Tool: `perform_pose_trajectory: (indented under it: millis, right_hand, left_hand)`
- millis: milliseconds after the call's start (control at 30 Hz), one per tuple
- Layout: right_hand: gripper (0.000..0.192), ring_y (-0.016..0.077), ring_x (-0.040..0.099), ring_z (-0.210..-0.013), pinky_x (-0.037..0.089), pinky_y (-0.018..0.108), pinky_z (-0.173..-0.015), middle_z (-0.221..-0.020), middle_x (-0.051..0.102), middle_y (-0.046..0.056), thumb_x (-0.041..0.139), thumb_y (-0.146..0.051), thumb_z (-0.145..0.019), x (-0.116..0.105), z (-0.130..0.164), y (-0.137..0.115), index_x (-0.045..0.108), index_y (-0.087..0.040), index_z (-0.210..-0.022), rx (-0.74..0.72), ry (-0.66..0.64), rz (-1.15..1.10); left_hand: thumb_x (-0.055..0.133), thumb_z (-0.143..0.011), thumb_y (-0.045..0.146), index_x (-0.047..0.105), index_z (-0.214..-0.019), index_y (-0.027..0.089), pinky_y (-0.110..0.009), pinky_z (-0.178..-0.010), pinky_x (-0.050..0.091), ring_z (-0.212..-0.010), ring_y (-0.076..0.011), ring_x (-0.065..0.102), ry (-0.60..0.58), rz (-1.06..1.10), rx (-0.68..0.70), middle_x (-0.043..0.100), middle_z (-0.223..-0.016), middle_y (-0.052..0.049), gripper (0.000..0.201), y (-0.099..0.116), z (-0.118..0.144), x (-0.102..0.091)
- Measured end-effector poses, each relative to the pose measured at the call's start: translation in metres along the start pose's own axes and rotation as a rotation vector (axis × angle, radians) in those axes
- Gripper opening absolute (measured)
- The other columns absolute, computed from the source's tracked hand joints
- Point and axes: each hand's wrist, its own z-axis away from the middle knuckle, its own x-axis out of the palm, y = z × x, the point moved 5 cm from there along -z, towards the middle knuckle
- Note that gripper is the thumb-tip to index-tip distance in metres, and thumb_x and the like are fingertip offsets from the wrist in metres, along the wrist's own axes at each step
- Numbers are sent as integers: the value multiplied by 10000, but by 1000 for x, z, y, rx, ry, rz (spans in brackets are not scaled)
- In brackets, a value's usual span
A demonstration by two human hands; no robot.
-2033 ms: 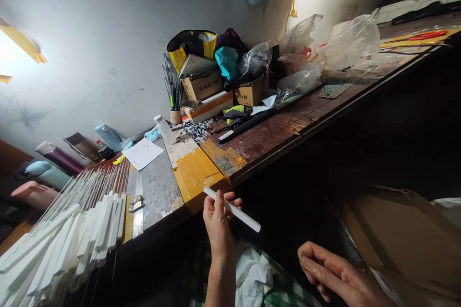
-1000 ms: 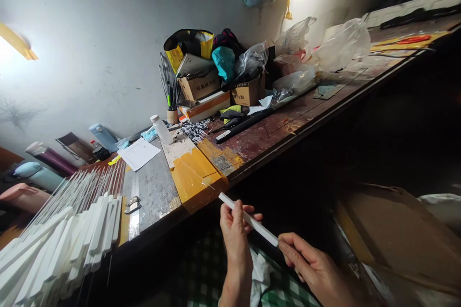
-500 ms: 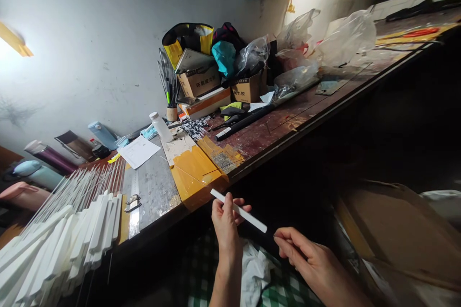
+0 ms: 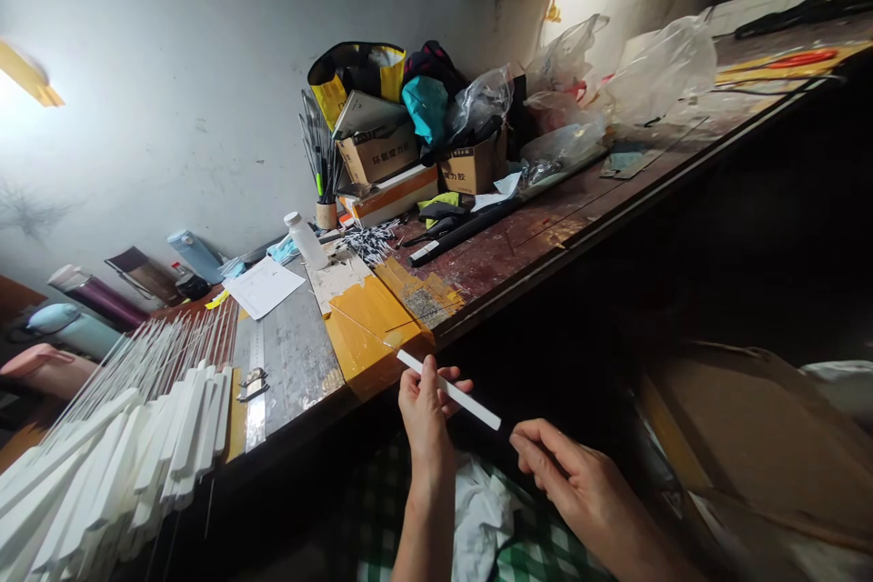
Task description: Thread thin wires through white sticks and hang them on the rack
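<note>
A slim white strip (image 4: 474, 406) lies slantwise in my left hand (image 4: 426, 423), pinched between thumb and fingers just off the bench edge. A thin rod (image 4: 361, 321) runs up-left from the strip's upper end, over the orange-taped block (image 4: 365, 355); whether it joins the strip I cannot tell. Just past the strip's lower end, my right hand (image 4: 566, 473) is closed in a pinch, apart from the strip. What sits between those fingertips is too small and dark to make out. Many similar white strips with thin rods (image 4: 170, 436) are piled at the left.
A metal ruler (image 4: 255, 409) lies on the grey board by a paper sheet (image 4: 265, 286) and a white bottle (image 4: 306, 241). Cartons (image 4: 378, 155), bags and a black tube (image 4: 470, 232) crowd the back. A large cardboard box (image 4: 750, 446) stands at the lower right.
The strip has shifted slightly left and up, along with my left hand. My right hand has also moved a little left and up, still pinched. The thin rod beyond the strip shows more clearly.
</note>
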Motion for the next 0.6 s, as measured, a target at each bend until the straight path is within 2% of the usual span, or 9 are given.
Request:
perform_pose_trajectory:
  millis: [133, 367, 467, 600]
  right_hand:
    - [359, 140, 561, -578, 465, 225, -557, -668, 590, -8, 328, -448, -972, 4, -1, 5, 577, -235, -826, 47, -76, -22]
    - [273, 146, 533, -631, 429, 237, -589, -704, 571, -11, 427, -421, -936, 3, -5, -2, 574, -227, -813, -42, -18, -2]
    - [334, 125, 446, -592, 373, 222, -536, -648, 477, -32, 423, -456, -936, 7, -3, 2, 544, -210, -744, 66, -151, -115]
    - [365, 107, 363, -579, 335, 209, -527, -645, 405, -49, 457, -526, -908, 13, 10, 13, 504, -200, -752, 252, -337, -366]
  left_hand:
    - [688, -764, 555, 472, -819, 171, -190, -472, 419, -606, -203, 709, 2, 1, 3, 681, -706, -44, 444, 0, -1, 1]
    - [664, -811, 503, 469, -833, 166, -168, -461, 398, -606, -182, 707, 0, -9, 23, 691, -734, -50, 389, 1, 1, -2]
    - [653, -819, 508, 480, -840, 165, -183, -475, 422, -606, -181, 707, 3, -20, 44, 704, -771, -62, 384, 2, 3, -6]
    - [643, -823, 519, 503, -879, 167, -232, -525, 486, -617, -189, 711, 20, -29, 63, 714, -817, -64, 382, 7, 6, -13]
